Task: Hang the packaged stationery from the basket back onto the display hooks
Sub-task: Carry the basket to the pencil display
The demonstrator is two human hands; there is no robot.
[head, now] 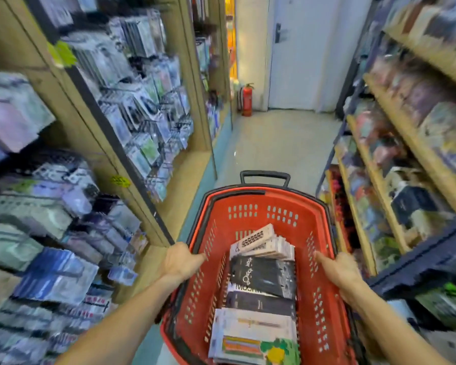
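A red plastic basket point(263, 214) with a black pull handle fills the lower middle of the head view. Several flat stationery packs point(263, 275) lie stacked inside it, white ones at both ends and black ones between. My left hand point(181, 260) grips the basket's left rim. My right hand point(338, 270) grips the right rim. To the left, wooden panels carry display hooks point(153, 109) crowded with hanging packaged stationery, blurred by motion.
A narrow aisle of pale floor point(274, 146) runs ahead to a white door point(298, 54). A red fire extinguisher point(246, 100) stands beside the door. Wooden shelves point(395, 143) of boxed goods line the right side, close to the basket.
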